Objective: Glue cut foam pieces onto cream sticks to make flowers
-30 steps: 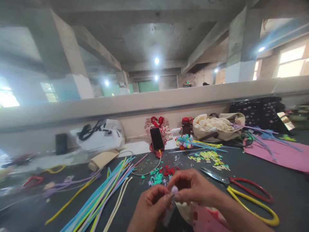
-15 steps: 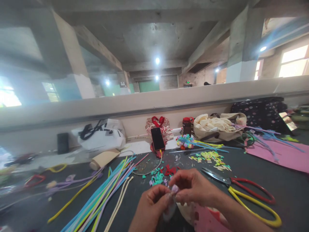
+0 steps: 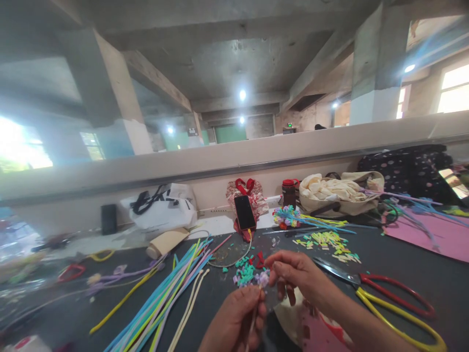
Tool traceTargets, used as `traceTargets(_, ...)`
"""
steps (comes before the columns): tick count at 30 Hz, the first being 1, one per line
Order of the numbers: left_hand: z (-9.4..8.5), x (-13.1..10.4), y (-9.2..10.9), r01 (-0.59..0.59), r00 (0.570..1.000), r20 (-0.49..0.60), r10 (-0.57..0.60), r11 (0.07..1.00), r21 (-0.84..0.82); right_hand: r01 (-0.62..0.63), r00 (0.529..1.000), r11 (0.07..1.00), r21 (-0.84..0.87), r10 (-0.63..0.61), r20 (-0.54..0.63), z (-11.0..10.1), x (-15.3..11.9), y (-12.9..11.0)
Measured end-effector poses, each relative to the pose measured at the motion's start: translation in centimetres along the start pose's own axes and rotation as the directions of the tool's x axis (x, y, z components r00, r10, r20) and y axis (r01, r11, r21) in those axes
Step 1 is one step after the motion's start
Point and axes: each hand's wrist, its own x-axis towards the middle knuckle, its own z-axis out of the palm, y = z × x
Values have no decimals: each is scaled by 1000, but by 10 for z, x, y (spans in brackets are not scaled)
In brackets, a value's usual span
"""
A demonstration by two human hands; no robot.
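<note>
My left hand (image 3: 238, 315) is closed around a thin pale stem (image 3: 253, 322) that points upward. A small lilac flower-like cluster (image 3: 262, 279) tops this stem, just above the thumb and fingertips. Beside the cluster, on its right, my right hand (image 3: 295, 274) has bent fingers held apart, with nothing visible in them. Behind the cluster lie small turquoise pieces (image 3: 245, 275) and red pieces (image 3: 260, 260). Something pink (image 3: 318, 327) and cream cloth show below my right forearm, partly covered by it.
Scissors (image 3: 357, 279) with red and yellow handles lie at right. Long coloured fuzzy stems (image 3: 161, 298) spread at left. Yellow cut pieces (image 3: 330, 242), a phone (image 3: 244, 212) on a cable, a bottle (image 3: 289, 194), a cloth bag (image 3: 330, 188) and a white bag (image 3: 159, 208) stand behind.
My right hand has let go of the lilac cluster and drawn slightly up and right. My left hand now holds the stem upright. The view has shifted a little to the left.
</note>
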Motion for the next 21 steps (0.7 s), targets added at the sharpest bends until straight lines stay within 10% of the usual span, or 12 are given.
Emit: traceTargets(21, -6, 12, -9, -50, 998, -14, 55, 968, 246, 101, 993, 981, -166, -88, 81, 4, -6, -5)
